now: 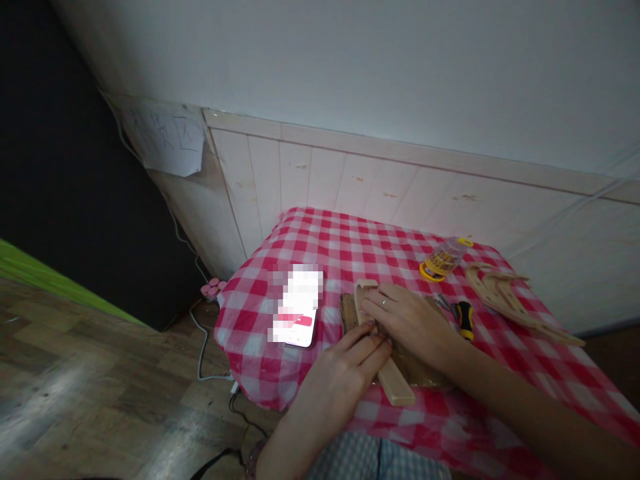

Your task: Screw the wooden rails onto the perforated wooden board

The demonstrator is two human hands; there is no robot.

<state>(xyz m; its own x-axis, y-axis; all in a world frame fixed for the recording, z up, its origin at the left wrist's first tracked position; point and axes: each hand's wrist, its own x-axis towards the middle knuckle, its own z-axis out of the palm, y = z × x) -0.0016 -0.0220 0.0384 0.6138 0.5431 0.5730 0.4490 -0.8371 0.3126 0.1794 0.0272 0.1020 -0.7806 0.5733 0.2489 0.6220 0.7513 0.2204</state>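
Observation:
A pale wooden piece, long and flat with a notched, hook-like far end, lies slanting over a brown board. My left hand grips it near the middle, fingertips pressed together on its surface. Farther up, my right hand, with a ring on one finger, holds the same piece near its hooked end. The fingers of both hands hide part of the wood, and whether something small sits under them cannot be made out. Just right of my right hand lies a screwdriver with a yellow and black handle.
A red-and-white checked cloth covers the table. A lit phone lies at left. A clear yellow-trimmed jar with small contents stands at the back right, beside several curved wooden pieces. Cables hang left of the table.

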